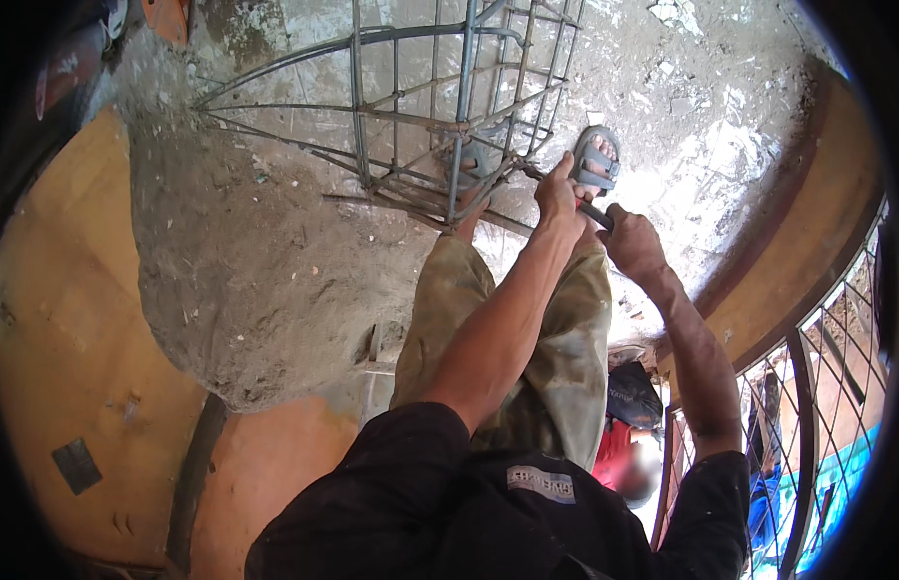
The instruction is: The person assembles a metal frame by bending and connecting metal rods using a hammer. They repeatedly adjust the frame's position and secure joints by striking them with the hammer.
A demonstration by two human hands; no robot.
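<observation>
A cage of steel reinforcing bars point(430, 124) stands in front of me, its near lower corner close to my hands. Both hands are at a long, dark-handled tool point(594, 214) with a bit of red on it, slanting from that corner toward the lower right. My left hand point(560, 198) is closed around its middle, thumb up, beside the bars. Around the tool's near end my right hand point(633, 246) is wrapped. The working end lies among the bars, too small and hidden to tell its kind.
My sandalled foot point(596, 162) stands right of the cage; the other is behind the bars. A dirt mound point(275, 280) lies to the left. A curved wall point(797, 242) and metal lattice point(807, 425) border the right. A person in red point(616, 449) is low right.
</observation>
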